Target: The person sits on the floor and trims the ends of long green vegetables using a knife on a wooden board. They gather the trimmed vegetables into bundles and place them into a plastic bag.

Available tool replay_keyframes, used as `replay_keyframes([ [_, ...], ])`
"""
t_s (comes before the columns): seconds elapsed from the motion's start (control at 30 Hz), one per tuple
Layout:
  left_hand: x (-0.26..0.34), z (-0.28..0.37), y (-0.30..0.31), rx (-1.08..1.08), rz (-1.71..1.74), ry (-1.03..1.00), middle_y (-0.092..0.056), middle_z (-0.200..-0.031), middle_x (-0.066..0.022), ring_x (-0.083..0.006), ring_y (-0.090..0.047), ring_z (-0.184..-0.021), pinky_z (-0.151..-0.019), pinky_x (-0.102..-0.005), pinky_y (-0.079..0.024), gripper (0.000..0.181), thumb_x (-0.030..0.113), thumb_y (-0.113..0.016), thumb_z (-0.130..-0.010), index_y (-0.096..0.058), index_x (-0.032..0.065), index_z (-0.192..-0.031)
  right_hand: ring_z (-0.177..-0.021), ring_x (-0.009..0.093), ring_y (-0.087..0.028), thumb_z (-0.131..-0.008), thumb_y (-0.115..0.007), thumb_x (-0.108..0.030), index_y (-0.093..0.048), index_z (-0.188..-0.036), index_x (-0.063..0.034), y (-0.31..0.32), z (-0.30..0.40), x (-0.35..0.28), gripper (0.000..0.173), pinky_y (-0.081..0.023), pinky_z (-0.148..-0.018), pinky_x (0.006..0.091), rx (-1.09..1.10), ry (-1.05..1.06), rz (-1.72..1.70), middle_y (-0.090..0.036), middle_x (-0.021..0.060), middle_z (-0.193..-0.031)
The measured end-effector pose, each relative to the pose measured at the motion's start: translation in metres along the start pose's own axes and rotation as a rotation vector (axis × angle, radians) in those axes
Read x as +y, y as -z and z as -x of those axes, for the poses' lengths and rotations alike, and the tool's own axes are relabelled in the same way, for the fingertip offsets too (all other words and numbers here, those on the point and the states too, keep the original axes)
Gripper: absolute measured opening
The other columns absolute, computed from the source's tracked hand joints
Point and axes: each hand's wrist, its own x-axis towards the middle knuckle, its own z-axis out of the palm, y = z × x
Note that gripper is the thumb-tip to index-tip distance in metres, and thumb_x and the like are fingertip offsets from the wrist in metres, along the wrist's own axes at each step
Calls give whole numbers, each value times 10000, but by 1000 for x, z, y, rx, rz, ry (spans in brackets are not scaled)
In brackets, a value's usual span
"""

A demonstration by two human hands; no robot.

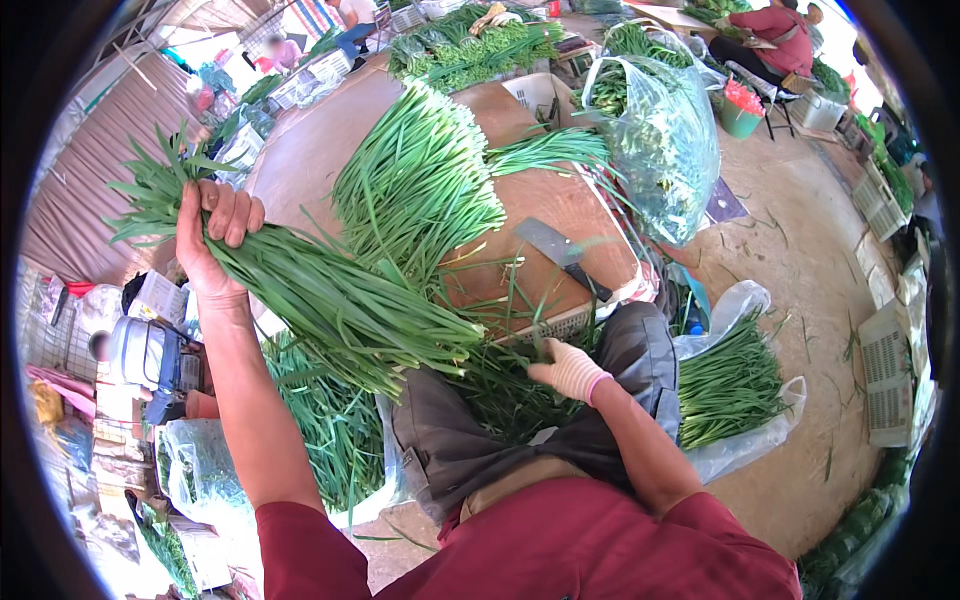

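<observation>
My bare left hand point(212, 236) is raised on the left, shut around the leafy end of a bunch of garlic chives point(337, 300). The bunch slants down to the right, its pale cut ends above my lap. My right hand point(570, 373), in a striped knit glove, is low over my right thigh beside loose green leaves point(510, 401). Its fingertips are blurred, and whether they pinch a leaf is unclear. Before me, a large pile of chives point(416, 180) lies on a brown board point(529, 199). A cleaver point(551, 241) with a black handle rests at the board's right side.
Left of my legs lies a heap of chives point(330, 420); on the right, more chives point(727, 382) lie on clear plastic. A big plastic bag of greens point(664, 142) stands beyond the board. Farther off are a green bucket point(741, 116), crates point(885, 375) and several seated people point(780, 45).
</observation>
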Motion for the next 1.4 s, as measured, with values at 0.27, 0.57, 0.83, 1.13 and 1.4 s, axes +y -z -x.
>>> replay_keyframes([
  [0.27, -9, -12, 1, 157, -99, 100, -339, -583, 62, -91, -318, -531, -597, -291, -317, 289, 316, -557, -1038, -487, 131, -828, -873, 284, -684, -729, -839, -342, -669, -1079, -25, 19, 44, -120, 502, -549, -814, 377, 205, 414, -93, -686, 137, -967],
  [0.57, -11, -26, -3, 310, -100, 98, -362, -587, 57, -104, -333, -534, -608, -301, -339, 286, 305, -600, -1016, -487, 144, -809, -809, 412, -660, -955, -580, -344, -627, -853, -56, -7, 7, -83, 309, -526, -718, 502, 309, 480, 229, -670, 195, -849],
  [0.83, 10, -49, 3, 269, -151, 78, -341, -600, 61, -99, -335, -547, -631, -297, -363, 277, 290, -596, -1024, -482, 146, -816, -1168, 333, -635, -803, -778, -294, -587, -1294, 6, -10, 6, -47, 606, -495, -1007, 385, 236, 248, -307, -648, 214, -1249],
  [1.13, -14, -52, -7, 303, -186, 161, -349, -597, 66, -96, -338, -553, -622, -289, -365, 280, 314, -646, -991, -501, 152, -816, -916, 120, -605, -866, -738, -160, -578, -1254, 78, 5, -27, -114, 482, -512, -836, 287, -82, 317, -1044, -652, 79, -1089],
  [1.4, -22, -47, 5, 103, -65, 164, -332, -596, 61, -89, -299, -548, -612, -284, -306, 283, 310, -529, -1053, -486, 134, -835, -981, 175, -642, -972, -678, -300, -563, -1308, -51, 13, -26, -102, 434, -544, -895, 381, -406, 199, -1420, -641, 45, -1132],
])
